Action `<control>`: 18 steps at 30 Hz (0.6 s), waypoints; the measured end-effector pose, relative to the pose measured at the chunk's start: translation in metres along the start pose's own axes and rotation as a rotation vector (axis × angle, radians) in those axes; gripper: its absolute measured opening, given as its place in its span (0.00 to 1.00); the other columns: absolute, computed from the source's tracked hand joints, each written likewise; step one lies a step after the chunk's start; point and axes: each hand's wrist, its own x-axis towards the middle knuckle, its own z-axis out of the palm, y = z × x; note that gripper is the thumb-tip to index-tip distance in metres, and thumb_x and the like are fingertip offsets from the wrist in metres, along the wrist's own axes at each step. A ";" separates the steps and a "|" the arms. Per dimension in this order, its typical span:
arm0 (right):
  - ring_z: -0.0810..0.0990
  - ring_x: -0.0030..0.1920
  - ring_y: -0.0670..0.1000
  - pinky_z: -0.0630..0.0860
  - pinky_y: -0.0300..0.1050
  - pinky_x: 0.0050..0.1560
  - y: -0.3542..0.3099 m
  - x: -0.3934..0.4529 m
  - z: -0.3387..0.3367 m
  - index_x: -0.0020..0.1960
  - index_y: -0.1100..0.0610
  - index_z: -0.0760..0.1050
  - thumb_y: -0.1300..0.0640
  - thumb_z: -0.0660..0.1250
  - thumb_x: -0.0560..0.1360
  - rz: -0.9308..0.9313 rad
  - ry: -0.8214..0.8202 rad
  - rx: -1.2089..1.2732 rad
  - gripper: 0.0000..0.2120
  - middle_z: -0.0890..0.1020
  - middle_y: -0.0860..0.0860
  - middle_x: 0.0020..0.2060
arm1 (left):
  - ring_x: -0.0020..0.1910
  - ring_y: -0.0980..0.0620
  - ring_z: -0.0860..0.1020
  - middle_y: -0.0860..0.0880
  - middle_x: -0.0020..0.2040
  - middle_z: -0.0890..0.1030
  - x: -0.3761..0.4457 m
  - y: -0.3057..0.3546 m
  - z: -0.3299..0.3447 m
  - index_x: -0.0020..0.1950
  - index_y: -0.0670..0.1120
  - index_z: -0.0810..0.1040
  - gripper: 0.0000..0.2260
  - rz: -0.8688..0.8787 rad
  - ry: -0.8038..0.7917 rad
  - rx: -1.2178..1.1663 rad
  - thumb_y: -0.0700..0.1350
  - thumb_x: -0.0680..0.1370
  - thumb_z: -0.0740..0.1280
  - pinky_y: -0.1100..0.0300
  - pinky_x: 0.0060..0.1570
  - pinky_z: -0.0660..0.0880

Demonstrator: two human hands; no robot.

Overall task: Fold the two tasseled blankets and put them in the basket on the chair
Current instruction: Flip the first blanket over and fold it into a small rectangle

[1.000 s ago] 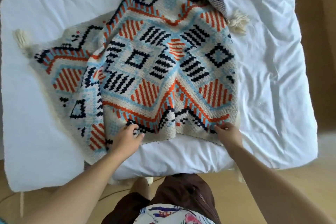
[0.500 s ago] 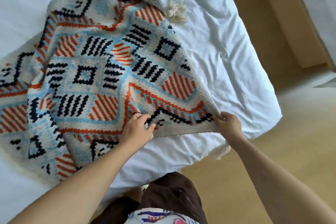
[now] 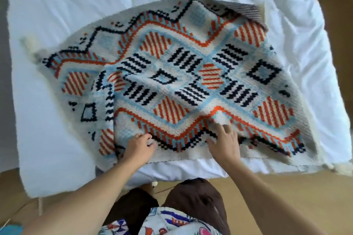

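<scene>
One tasseled blanket (image 3: 183,82), cream with orange, light blue and black patterns, lies folded over itself on the white bed (image 3: 57,15). Its near edge runs along the bed's front edge. A cream tassel (image 3: 28,44) sticks out at the left and another tassel (image 3: 338,168) at the near right corner. My left hand (image 3: 140,149) pinches the top layer near its front left edge. My right hand (image 3: 224,145) lies flat on the blanket's front middle with fingers spread. The far right corner is turned back, showing grey underside. No basket or chair is in view.
The white sheet hangs over the bed's front edge above a wooden floor (image 3: 286,196). Brown wooden furniture (image 3: 336,44) stands along the right side. A thin cable (image 3: 23,208) and a teal object (image 3: 10,229) lie on the floor at the lower left.
My right hand has let go of the near right corner and moved left onto the blanket's middle, fingers spread. The left hand stays on the front edge. The view swung back to the left.
</scene>
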 end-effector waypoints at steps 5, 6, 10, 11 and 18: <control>0.66 0.72 0.58 0.67 0.50 0.70 -0.109 -0.020 0.069 0.76 0.54 0.66 0.47 0.62 0.82 -0.326 -0.268 -0.157 0.25 0.70 0.55 0.71 | 0.60 0.41 0.77 0.43 0.63 0.78 -0.014 -0.106 -0.008 0.66 0.48 0.77 0.18 -0.263 0.176 -0.190 0.52 0.78 0.67 0.50 0.58 0.75; 0.65 0.72 0.58 0.67 0.51 0.71 -0.129 -0.023 0.080 0.77 0.54 0.65 0.46 0.62 0.82 -0.380 -0.314 -0.186 0.26 0.69 0.54 0.71 | 0.60 0.39 0.76 0.41 0.61 0.78 -0.015 -0.128 -0.011 0.65 0.47 0.76 0.18 -0.337 0.232 -0.259 0.52 0.77 0.68 0.48 0.58 0.75; 0.72 0.68 0.56 0.72 0.49 0.65 -0.197 -0.032 0.118 0.74 0.52 0.70 0.48 0.63 0.82 -0.499 -0.370 -0.234 0.22 0.74 0.53 0.69 | 0.64 0.36 0.74 0.40 0.64 0.75 -0.003 -0.192 -0.019 0.69 0.44 0.73 0.27 -0.583 0.240 -0.569 0.58 0.75 0.70 0.46 0.59 0.73; 0.76 0.64 0.55 0.75 0.48 0.60 -0.214 -0.034 0.129 0.71 0.52 0.73 0.49 0.63 0.81 -0.516 -0.365 -0.240 0.19 0.77 0.53 0.65 | 0.61 0.39 0.77 0.42 0.61 0.79 0.004 -0.204 -0.018 0.65 0.45 0.77 0.25 -0.580 0.159 -0.723 0.58 0.73 0.72 0.49 0.58 0.76; 0.81 0.46 0.51 0.80 0.48 0.47 -0.327 -0.042 0.180 0.58 0.53 0.81 0.52 0.66 0.80 -0.525 -0.179 -0.096 0.09 0.83 0.49 0.49 | 0.49 0.44 0.82 0.46 0.45 0.85 0.034 -0.265 -0.057 0.44 0.46 0.82 0.08 -0.393 0.228 -1.037 0.50 0.77 0.71 0.50 0.54 0.77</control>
